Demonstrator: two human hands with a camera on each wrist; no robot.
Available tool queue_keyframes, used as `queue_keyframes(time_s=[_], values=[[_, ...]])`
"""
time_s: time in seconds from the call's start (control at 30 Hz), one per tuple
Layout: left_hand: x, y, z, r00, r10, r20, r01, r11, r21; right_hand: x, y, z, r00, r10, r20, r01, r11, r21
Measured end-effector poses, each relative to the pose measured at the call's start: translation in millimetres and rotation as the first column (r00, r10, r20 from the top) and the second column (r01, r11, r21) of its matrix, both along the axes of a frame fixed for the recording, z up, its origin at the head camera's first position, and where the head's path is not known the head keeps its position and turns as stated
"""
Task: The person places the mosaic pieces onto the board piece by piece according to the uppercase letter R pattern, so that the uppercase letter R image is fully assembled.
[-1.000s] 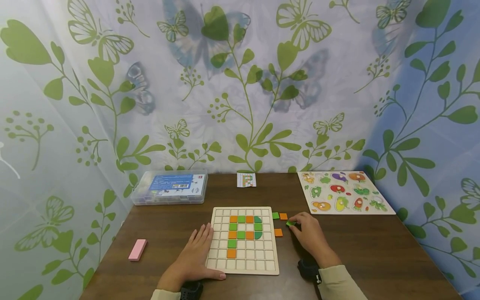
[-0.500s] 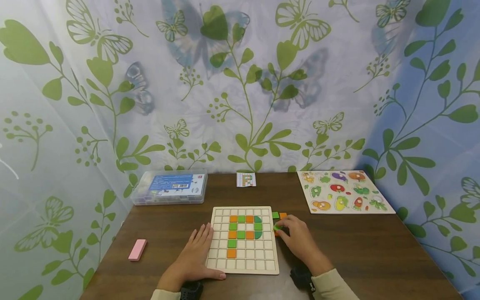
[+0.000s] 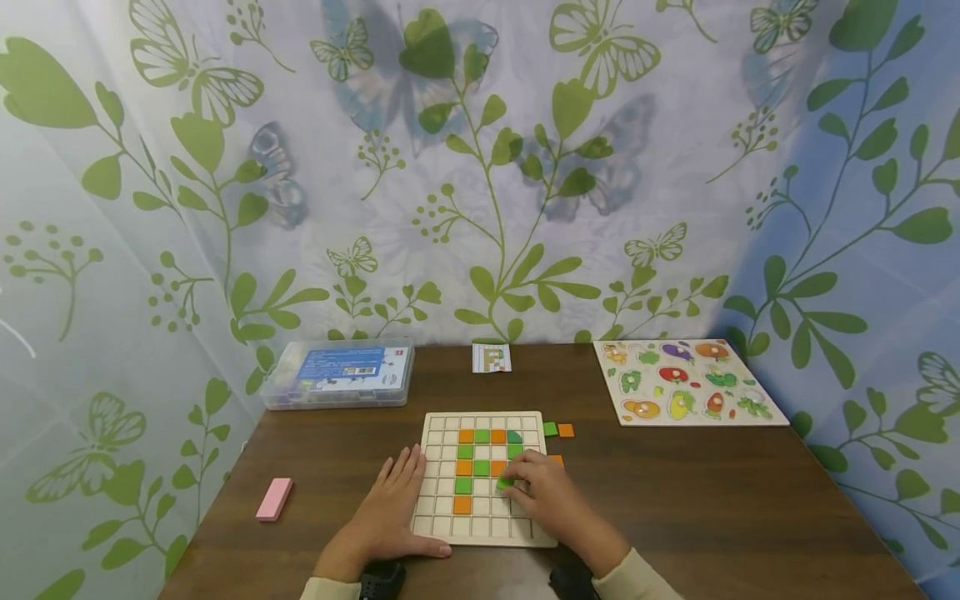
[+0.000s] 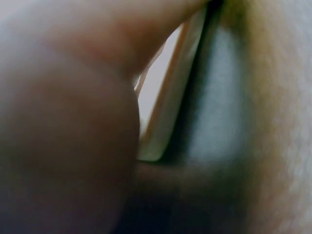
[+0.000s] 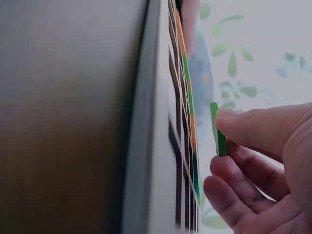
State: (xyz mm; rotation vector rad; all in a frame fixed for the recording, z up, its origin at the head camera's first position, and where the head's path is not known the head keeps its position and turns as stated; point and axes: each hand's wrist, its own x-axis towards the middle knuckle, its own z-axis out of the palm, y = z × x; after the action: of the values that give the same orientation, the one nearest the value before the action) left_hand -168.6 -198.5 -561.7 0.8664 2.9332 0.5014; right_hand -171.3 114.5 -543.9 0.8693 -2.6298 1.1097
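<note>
A square wooden grid board (image 3: 495, 530) lies on the table with orange, green and teal tiles set in its cells in a P-like shape. My left hand (image 3: 390, 510) rests at the board's left edge, fingers extended and thumb by the front edge. Over the board's right half, my right hand (image 3: 553, 500) pinches a green tile (image 5: 219, 134) between thumb and fingers; the right wrist view shows it held apart from the board. That hand hides some right-side cells. Beside the board lie a loose green tile (image 3: 551, 429), an orange tile (image 3: 566, 431) and another, partly covered orange tile (image 3: 556, 461).
A small pattern card (image 3: 491, 358) lies at the back. To the left are a clear plastic case (image 3: 345, 375) with a blue label and a pink block (image 3: 275, 499). A vegetable puzzle board (image 3: 686, 383) lies at back right. A patterned curtain (image 3: 480, 208) hangs behind the table.
My right hand has moved left with the green tile, from the table right of the board to above the grid. My left hand stays at the board's edge.
</note>
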Motion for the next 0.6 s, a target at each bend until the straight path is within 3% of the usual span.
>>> queue_keyframes(time_s=[0.3, 0.6], values=[[-1.0, -1.2, -0.7, 1.0, 0.001, -0.001, -0.001, 1.0, 0.012, 6.8, -32, 8.6, 0.99, 0.137, -0.019, -0.137, 0.99, 0.041], [-2.7, -2.0, -5.9, 1.0, -0.01, -0.004, 0.01, 1.0, 0.016, 19.5, -53, 4.9, 0.958, 0.279, -0.063, -0.273, 0.957, 0.094]])
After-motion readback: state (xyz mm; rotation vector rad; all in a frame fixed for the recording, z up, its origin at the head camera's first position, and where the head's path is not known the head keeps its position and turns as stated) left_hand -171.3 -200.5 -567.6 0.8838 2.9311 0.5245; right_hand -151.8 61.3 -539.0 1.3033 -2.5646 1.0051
